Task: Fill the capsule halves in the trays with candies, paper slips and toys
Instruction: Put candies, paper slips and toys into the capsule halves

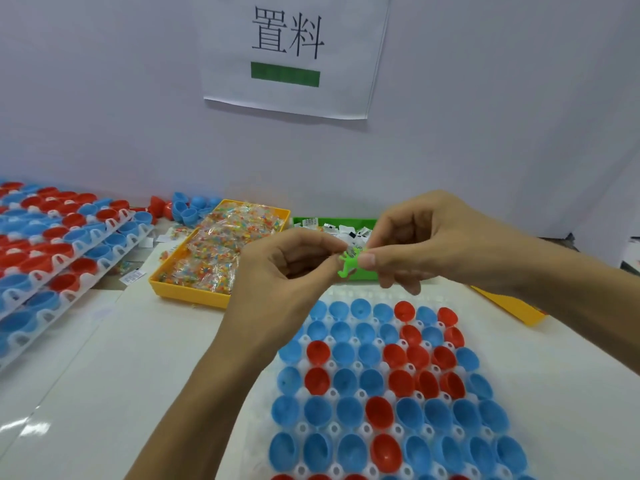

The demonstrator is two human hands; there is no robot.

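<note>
Toy pinched between both hands
Left hand (287, 268) and right hand (422, 237) pinch green toy (348, 263), at 12 o'clock above tray (332, 289)

A tray (313, 471) of open capsule halves (381, 410) lies nearest on the table (138, 358), with both hands held above its far edge. Behind it stand a box of candies (194, 289) to the left and a box of paper slips (301, 221) to the right. Stacked trays (128, 244) of more halves lie at the far left, and a paper sign (291, 53) hangs on the wall behind.
</note>
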